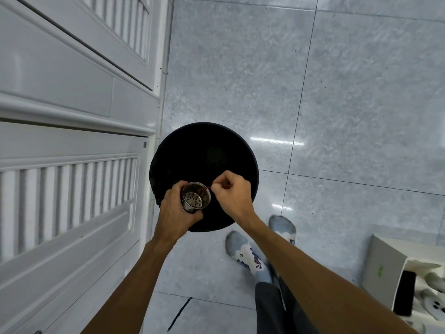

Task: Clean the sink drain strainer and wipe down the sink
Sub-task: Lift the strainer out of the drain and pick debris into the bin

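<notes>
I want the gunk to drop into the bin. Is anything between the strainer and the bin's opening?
Nothing visible. The left hand holds the strainer right over the open black bin, no lid on it. The right hand pinches a thin red stick at the strainer's rim, beside it, not beneath.

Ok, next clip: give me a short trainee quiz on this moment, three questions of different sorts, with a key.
1. Multiple choice: what is the strainer held above? A) a sink B) a black bin C) a table
2. True or false: the left hand holds nothing.
3. Fill in: the right hand pinches a thin red ____ that reaches the strainer's rim.

Key: 1 B. 2 False, it grips the strainer. 3 stick.
</notes>
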Action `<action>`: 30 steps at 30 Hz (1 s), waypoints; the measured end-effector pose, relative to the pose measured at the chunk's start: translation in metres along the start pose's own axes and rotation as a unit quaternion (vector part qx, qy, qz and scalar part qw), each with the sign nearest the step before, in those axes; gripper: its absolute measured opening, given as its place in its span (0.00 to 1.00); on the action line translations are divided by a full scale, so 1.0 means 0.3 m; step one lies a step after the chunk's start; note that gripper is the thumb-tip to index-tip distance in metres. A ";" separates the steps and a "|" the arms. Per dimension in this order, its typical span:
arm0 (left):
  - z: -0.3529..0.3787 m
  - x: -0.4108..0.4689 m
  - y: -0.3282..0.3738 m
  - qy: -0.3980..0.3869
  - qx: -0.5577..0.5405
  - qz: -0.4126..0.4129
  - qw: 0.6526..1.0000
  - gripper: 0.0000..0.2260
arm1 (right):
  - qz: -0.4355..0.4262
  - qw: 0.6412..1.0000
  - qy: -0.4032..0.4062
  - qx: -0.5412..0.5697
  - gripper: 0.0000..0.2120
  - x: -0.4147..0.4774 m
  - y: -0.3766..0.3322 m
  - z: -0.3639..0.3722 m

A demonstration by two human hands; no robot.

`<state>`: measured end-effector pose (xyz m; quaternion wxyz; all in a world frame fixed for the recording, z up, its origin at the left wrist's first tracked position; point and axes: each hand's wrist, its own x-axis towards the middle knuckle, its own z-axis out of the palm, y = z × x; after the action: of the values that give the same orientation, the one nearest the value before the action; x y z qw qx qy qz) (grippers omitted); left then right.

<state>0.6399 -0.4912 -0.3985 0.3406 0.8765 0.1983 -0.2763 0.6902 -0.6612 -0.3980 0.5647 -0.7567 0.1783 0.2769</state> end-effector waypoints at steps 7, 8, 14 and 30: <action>0.000 0.038 0.041 -0.018 0.114 0.002 0.993 0.37 | 0.022 0.999 0.032 -0.015 0.10 0.013 0.033 -0.038; 0.002 0.045 0.045 -0.020 0.139 0.000 0.990 0.37 | 0.028 0.999 0.022 -0.010 0.09 0.019 0.036 -0.043; 0.029 0.068 0.047 -0.051 0.264 0.016 0.963 0.39 | 0.051 0.991 -0.063 -0.109 0.04 0.043 0.056 -0.026; -0.053 -0.040 0.132 0.013 0.148 -0.001 0.989 0.36 | 0.063 0.996 0.004 -0.059 0.05 -0.040 -0.031 -0.139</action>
<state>0.6575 -0.5092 -0.3620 0.2046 0.9205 0.1600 -0.2918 0.6954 -0.6988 -0.3747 0.4999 -0.7769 0.2114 0.3191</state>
